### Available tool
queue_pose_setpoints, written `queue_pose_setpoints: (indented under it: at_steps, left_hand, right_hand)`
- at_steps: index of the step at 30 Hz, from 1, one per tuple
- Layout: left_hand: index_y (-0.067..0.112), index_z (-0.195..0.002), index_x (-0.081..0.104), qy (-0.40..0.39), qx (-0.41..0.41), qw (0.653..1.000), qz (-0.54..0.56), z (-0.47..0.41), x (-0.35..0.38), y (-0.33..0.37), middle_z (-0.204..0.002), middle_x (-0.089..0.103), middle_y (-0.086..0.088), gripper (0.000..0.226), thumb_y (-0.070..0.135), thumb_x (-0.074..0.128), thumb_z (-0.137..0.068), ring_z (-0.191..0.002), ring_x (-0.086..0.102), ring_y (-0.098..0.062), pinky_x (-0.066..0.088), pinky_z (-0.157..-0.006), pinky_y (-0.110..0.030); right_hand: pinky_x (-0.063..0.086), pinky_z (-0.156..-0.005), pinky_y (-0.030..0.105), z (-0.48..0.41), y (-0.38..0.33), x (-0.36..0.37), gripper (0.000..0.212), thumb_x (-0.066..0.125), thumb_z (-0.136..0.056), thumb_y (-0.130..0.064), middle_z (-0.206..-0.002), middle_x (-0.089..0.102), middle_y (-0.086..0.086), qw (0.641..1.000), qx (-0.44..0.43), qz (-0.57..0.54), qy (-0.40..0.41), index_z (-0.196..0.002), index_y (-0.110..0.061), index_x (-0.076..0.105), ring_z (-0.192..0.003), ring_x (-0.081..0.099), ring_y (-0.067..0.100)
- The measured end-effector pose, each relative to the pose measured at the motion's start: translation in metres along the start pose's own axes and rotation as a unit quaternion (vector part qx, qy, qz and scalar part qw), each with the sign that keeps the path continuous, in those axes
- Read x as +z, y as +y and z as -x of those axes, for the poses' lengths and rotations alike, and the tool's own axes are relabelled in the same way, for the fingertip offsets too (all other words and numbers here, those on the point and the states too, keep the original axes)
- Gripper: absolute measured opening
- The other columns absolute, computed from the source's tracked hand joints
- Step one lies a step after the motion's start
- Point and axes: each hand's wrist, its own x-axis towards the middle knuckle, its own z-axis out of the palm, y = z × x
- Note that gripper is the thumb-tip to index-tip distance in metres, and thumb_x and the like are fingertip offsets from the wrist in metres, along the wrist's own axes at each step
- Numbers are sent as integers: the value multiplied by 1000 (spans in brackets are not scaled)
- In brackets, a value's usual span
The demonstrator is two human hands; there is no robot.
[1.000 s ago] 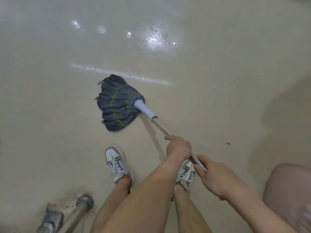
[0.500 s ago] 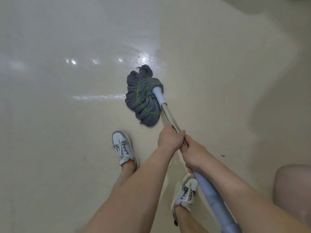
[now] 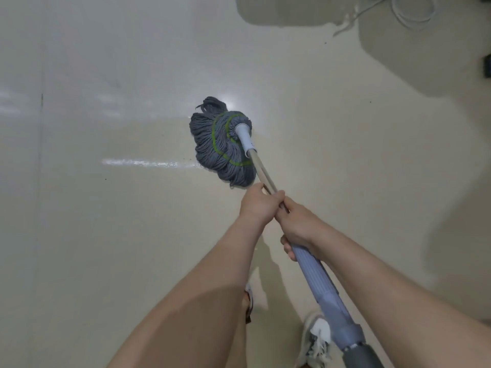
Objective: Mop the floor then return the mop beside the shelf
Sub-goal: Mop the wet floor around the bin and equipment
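While left hand (image 3: pixel 259 205), right hand (image 3: pixel 297 224) grip mop (image 3: pixel 220 144) | touching floor (image 3: pixel 106 235)

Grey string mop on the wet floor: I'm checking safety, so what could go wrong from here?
The glossy cream floor shows a wet streak beside the grey string mop head; the grey-and-white shoe might slip stepping there. White cables lie on the floor at the upper right; sweeping that way could snag or wet them.
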Motion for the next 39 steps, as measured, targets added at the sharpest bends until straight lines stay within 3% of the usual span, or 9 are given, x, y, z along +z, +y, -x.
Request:
queue_pose_setpoints:
  at_steps: [2,7,13,20,23,29,31,34,39]
  left_hand:
    - [5,-125,59,4,-8,1000,29,-12,-21,19,-101,64,-8,43,18,66,-85,-103,69,-31,55,-94,-45]
    - [12,-90,61,41,-13,998,48,-45,-64,61,-103,72,-17,6,16,60,-85,-91,68,-30,57,-84,-39]
    - [-2,-107,63,94,-30,991,90,-95,-120,105,-91,62,-10,23,11,54,-90,-63,53,-12,42,-48,-19]
    - [-3,-102,65,200,-65,975,71,-164,-201,130,-88,66,-13,21,10,55,-88,-70,58,-21,48,-64,-26]
    - [3,-92,61,199,-65,975,76,-176,-203,134,-81,64,-8,11,11,56,-88,-71,58,-21,46,-65,-26]
    - [9,-87,59,154,-46,984,69,-185,-176,168,-77,62,-7,18,26,62,-85,-72,56,-25,50,-73,-37]
    - [14,-85,58,132,-41,989,55,-185,-171,185,-71,58,-4,11,23,63,-88,-70,55,-23,47,-70,-32]
    - [5,-95,60,97,-20,995,31,-198,-179,210,-63,53,3,18,22,62,-89,-66,54,-22,43,-67,-26]
    - [3,-96,62,48,24,998,-20,-247,-220,267,-77,65,-8,31,31,62,-84,-75,64,-29,55,-78,-40]
  right_hand:
    - [40,-33,19,-6,-34,-2,30,29,-105,-29,-50,42,10,1000,13,-1,-21,-132,-23,39,-27,39,15]
    - [42,-34,19,-30,-111,-3,23,29,-102,-24,-56,42,11,997,14,69,-45,-123,-21,40,-26,39,13]
    - [43,-36,23,-78,-198,2,31,28,-101,-20,-52,46,13,980,-37,164,-110,-132,-19,32,-26,43,16]
    - [39,-37,16,-141,-277,39,32,30,-103,-31,-56,40,8,976,-32,89,-197,-135,-30,37,-25,38,11]
    - [38,-39,16,-157,-282,31,31,34,-102,-36,-54,40,7,976,-16,54,-212,-131,-35,45,-28,39,11]
    - [37,-38,18,-154,-294,-25,33,38,-102,-44,-53,40,8,979,8,-10,-202,-134,-45,48,-34,39,15]
    - [37,-37,19,-148,-297,-36,34,39,-102,-45,-50,41,7,982,18,-36,-185,-135,-47,48,-34,39,15]
    - [37,-37,20,-144,-320,-43,32,41,-102,-44,-48,42,5,985,24,-78,-154,-133,-49,49,-35,38,17]
    - [35,-37,18,-172,-385,-43,37,43,-102,-43,-48,42,5,985,20,-137,-102,-139,-48,45,-34,38,16]
